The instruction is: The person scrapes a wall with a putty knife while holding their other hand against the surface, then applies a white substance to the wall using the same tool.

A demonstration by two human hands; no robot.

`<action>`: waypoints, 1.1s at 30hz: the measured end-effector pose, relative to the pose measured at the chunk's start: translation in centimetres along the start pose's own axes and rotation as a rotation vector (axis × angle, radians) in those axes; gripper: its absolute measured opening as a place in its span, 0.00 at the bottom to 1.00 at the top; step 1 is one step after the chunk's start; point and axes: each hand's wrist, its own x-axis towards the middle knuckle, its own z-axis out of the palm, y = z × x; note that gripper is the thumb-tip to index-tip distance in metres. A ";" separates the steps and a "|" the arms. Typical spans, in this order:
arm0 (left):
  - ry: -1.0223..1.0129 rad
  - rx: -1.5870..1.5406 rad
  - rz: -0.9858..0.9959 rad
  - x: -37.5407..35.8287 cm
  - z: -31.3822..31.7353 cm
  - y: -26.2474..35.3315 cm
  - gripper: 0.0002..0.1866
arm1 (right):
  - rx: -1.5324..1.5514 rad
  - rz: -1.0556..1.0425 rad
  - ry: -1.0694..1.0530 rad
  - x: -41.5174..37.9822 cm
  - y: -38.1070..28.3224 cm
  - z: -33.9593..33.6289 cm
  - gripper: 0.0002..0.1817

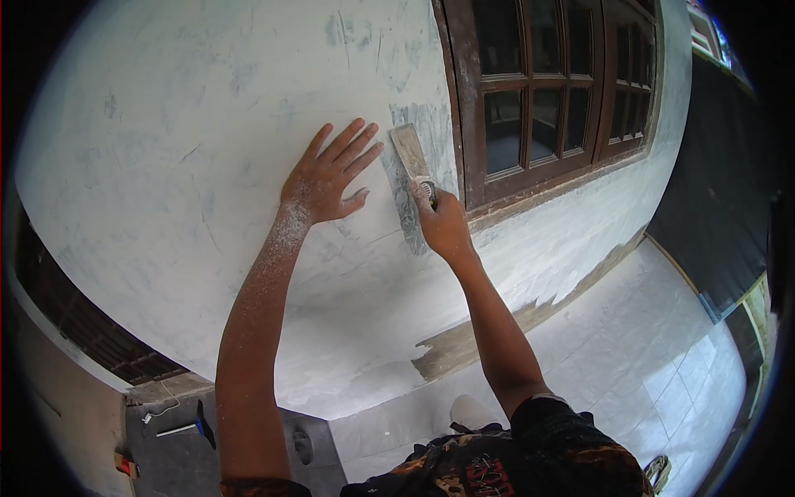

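Observation:
My left hand [323, 178] lies against the white wall [207, 124], its fingers spread and pointing up to the right, with white dust on wrist and forearm. To the right of it, my right hand [445, 222] is wrapped round the handle of a putty knife [408, 153]. The wide, whitish-smeared blade points up and to the left, over a grey scraped patch [402, 207] of the wall beside the window frame. Whether the blade's edge touches the wall cannot be made out.
A brown wooden window [538, 91] with glass panes is at the upper right. Below are a tiled floor [613, 331] and a darker floor area with a blue-headed tool [199, 427]. A black sheet [716, 182] hangs at the right.

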 end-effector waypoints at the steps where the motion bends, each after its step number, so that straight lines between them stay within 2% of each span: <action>1: -0.004 -0.005 0.001 0.0 0.0 0.0 0.42 | 0.022 -0.014 0.004 -0.1 0.5 0.4 0.31; 5: -0.030 0.017 -0.002 0.0 -0.4 0.0 0.42 | 0.061 -0.023 0.016 -1.6 2.0 0.8 0.30; 11: -0.008 0.001 0.000 -0.1 -0.3 0.1 0.41 | 0.034 -0.048 0.011 0.7 -0.2 0.2 0.30; 16: -0.019 -0.047 -0.013 0.0 -0.4 0.1 0.44 | 0.039 -0.021 0.006 -1.3 2.0 0.6 0.30; 24: -0.016 -0.031 -0.008 0.0 -0.3 0.1 0.44 | 0.050 -0.064 0.012 0.3 0.5 0.5 0.28; 30: -0.038 -0.028 -0.010 0.0 -0.4 0.2 0.44 | 0.058 -0.005 -0.032 -0.6 -0.2 -0.1 0.26; 33: -0.039 -0.016 -0.009 -0.1 -0.4 0.2 0.45 | 0.055 -0.111 0.027 0.4 -1.1 0.1 0.26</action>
